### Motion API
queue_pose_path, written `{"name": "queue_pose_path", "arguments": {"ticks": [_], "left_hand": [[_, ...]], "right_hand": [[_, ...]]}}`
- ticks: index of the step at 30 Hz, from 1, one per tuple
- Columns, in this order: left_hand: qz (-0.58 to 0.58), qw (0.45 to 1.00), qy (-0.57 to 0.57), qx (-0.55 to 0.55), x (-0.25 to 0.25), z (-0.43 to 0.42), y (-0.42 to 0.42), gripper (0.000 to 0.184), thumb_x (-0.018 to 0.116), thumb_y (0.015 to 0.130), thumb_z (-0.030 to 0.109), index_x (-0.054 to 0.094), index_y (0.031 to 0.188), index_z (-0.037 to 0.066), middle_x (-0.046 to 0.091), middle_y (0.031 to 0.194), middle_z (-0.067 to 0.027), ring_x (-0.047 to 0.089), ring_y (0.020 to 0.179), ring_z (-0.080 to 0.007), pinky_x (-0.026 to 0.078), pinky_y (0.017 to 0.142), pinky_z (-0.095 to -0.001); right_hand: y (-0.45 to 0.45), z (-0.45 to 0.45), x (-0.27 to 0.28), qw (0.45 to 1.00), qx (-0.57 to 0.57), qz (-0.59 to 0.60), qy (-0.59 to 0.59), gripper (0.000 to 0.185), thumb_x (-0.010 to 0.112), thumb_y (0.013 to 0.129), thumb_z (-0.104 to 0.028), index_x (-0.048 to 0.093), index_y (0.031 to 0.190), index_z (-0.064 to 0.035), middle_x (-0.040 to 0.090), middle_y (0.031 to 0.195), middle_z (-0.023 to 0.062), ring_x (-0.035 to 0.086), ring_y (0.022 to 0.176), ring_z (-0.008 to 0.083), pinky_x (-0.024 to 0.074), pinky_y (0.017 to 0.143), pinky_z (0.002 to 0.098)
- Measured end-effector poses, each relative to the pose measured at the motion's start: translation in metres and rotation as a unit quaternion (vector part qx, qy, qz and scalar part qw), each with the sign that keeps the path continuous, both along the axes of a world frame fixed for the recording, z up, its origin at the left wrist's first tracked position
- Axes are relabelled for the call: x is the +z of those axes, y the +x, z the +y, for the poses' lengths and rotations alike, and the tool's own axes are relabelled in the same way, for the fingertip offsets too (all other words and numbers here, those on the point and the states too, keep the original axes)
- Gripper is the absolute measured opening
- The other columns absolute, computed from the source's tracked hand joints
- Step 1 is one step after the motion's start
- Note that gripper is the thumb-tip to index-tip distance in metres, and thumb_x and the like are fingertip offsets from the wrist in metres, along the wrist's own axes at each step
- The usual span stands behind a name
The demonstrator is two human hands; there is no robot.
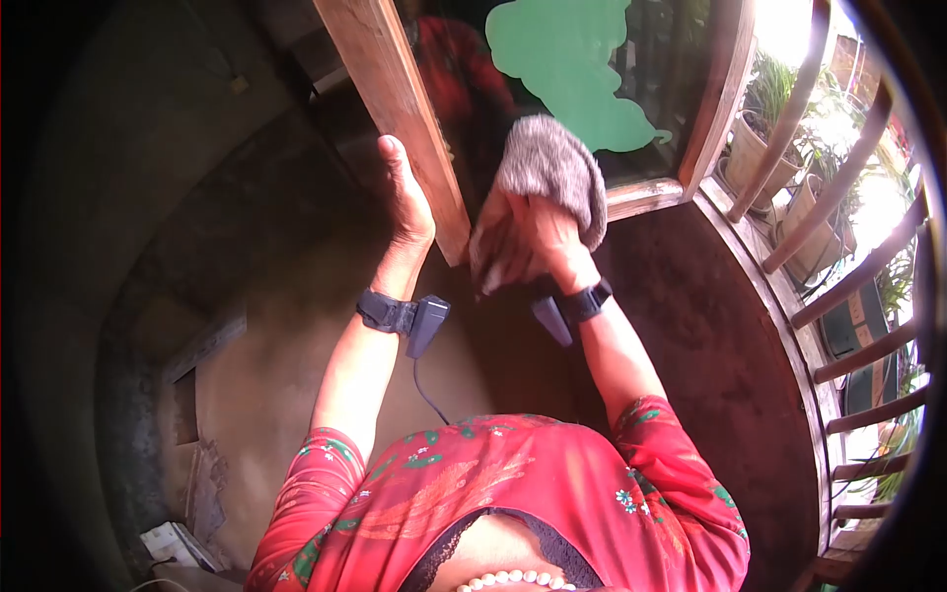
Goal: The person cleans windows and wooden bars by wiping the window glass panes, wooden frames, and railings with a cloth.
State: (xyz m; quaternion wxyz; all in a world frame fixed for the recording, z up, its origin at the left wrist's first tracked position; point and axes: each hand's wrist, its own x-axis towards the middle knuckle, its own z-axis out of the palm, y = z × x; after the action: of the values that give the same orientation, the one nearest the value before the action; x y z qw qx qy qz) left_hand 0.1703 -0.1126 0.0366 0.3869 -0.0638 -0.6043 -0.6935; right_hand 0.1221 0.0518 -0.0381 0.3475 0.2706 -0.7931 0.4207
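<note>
My right hand (541, 233) grips a grey cloth (555, 168) and presses it near the lower part of a glass pane (651, 49). The pane sits in a wooden window frame (395, 89) and carries a green cut-out shape (567, 69). Part of the cloth hangs below my fingers, by the frame's bottom corner. My left hand (406, 192) rests against the outer side of the frame's left upright, thumb raised and palm flat to the wood. Its other fingers are mostly hidden behind the upright.
Wooden bars (838, 197) curve along the right, with potted plants (764, 138) behind them. Dark straps with small boxes (428, 326) sit on both wrists, a cable trailing from the left one. A pale object (178, 543) lies on the floor at lower left.
</note>
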Motion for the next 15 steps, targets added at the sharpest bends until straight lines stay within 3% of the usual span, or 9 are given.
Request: {"name": "queue_pose_path", "arguments": {"ticks": [2, 4, 5, 7, 11, 12, 13, 14, 15], "left_hand": [[0.0, 1.0, -0.012, -0.027, -0.005, -0.007, -0.004, 0.092, 0.032, 0.092, 0.072, 0.023, 0.149, 0.0, 0.031, 0.15, -0.013, 0.032, 0.137, -0.0241, 0.026, 0.114, -0.0368], [0.003, 1.0, -0.024, 0.001, -0.017, -0.017, -0.011, 0.092, 0.032, 0.092, 0.071, 0.023, 0.148, -0.001, 0.031, 0.15, -0.0135, 0.032, 0.137, -0.0241, 0.026, 0.114, -0.0367], [0.005, 0.999, -0.036, 0.029, -0.02, -0.021, -0.015, 0.091, 0.032, 0.093, 0.07, 0.024, 0.148, -0.002, 0.031, 0.15, -0.0141, 0.032, 0.137, -0.0242, 0.026, 0.114, -0.0366], [0.015, 1.0, -0.024, 0.014, -0.005, -0.003, -0.002, 0.088, 0.034, 0.095, 0.067, 0.027, 0.146, -0.005, 0.032, 0.149, -0.0151, 0.032, 0.136, -0.0242, 0.026, 0.114, -0.0358], [-0.012, 0.998, -0.057, 0.016, -0.001, 0.004, 0.006, 0.082, 0.033, 0.096, 0.065, 0.04, 0.139, -0.005, 0.045, 0.139, -0.0146, 0.043, 0.128, -0.0223, 0.032, 0.11, -0.0351], [-0.004, 0.996, -0.077, 0.033, -0.015, -0.006, -0.008, 0.072, 0.033, 0.098, 0.061, 0.049, 0.124, -0.004, 0.051, 0.123, -0.0098, 0.047, 0.114, -0.0181, 0.037, 0.1, -0.0329], [0.005, 0.994, -0.099, 0.051, -0.022, -0.012, -0.017, 0.067, 0.032, 0.1, 0.058, 0.058, 0.11, -0.003, 0.058, 0.106, -0.0049, 0.051, 0.099, -0.0139, 0.042, 0.09, -0.0307], [-0.024, 0.993, -0.102, 0.055, -0.022, -0.013, -0.016, 0.066, 0.032, 0.1, 0.058, 0.058, 0.107, -0.003, 0.058, 0.103, -0.0042, 0.051, 0.097, -0.014, 0.043, 0.088, -0.0311], [0.018, 0.994, -0.084, 0.064, -0.011, 0.001, -0.007, 0.065, 0.032, 0.1, 0.058, 0.057, 0.103, -0.002, 0.056, 0.099, -0.0025, 0.05, 0.093, -0.0136, 0.043, 0.085, -0.0308]], "right_hand": [[0.008, 0.001, -0.017, 0.989, -0.06, 0.05, 0.122, 0.051, 0.056, 0.087, -0.025, 0.048, 0.134, -0.0065, 0.046, 0.136, 0.0198, 0.041, 0.129, 0.0376, 0.0291, 0.111, 0.0449], [0.014, 0.004, -0.008, 0.979, -0.04, -0.087, 0.183, 0.036, 0.054, 0.087, -0.025, 0.056, 0.119, -0.0063, 0.054, 0.121, 0.0214, 0.049, 0.117, 0.0377, 0.0369, 0.103, 0.0464], [0.019, 0.007, -0.013, 0.98, -0.068, 0.146, 0.116, 0.014, 0.056, 0.085, -0.02, 0.062, 0.087, -0.0083, 0.063, 0.089, 0.016, 0.062, 0.088, 0.0329, 0.0484, 0.075, 0.0439], [0.011, 0.015, -0.033, 0.98, -0.034, 0.133, 0.144, 0.015, 0.055, 0.086, -0.02, 0.059, 0.096, -0.0102, 0.061, 0.097, 0.0145, 0.061, 0.093, 0.0323, 0.0496, 0.077, 0.0434], [-0.037, 0.021, -0.081, 0.961, 0.087, 0.034, 0.261, 0.045, 0.052, 0.088, -0.02, 0.046, 0.133, -0.0177, 0.053, 0.13, 0.0084, 0.055, 0.113, 0.03, 0.0542, 0.083, 0.0415], [-0.046, 0.021, -0.078, 0.95, 0.115, 0.006, 0.291, 0.054, 0.051, 0.089, -0.02, 0.043, 0.142, -0.0195, 0.051, 0.138, 0.0069, 0.054, 0.118, 0.0294, 0.0554, 0.085, 0.041], [-0.065, -0.004, -0.003, 0.928, -0.032, -0.139, 0.345, 0.051, 0.05, 0.09, -0.019, 0.044, 0.141, -0.015, 0.05, 0.141, 0.0065, 0.052, 0.123, 0.0243, 0.0552, 0.086, 0.0366], [-0.056, 0.006, 0.024, 0.98, 0.169, -0.108, 0.014, 0.046, 0.05, 0.09, -0.017, 0.05, 0.135, -0.0105, 0.054, 0.135, 0.0057, 0.053, 0.12, 0.0218, 0.0521, 0.09, 0.0283], [-0.045, 0.01, 0.027, 0.961, 0.066, 0.026, 0.267, 0.032, 0.051, 0.093, -0.026, 0.055, 0.121, -0.0116, 0.061, 0.118, 0.0137, 0.063, 0.103, 0.0289, 0.0567, 0.079, 0.0381]]}}
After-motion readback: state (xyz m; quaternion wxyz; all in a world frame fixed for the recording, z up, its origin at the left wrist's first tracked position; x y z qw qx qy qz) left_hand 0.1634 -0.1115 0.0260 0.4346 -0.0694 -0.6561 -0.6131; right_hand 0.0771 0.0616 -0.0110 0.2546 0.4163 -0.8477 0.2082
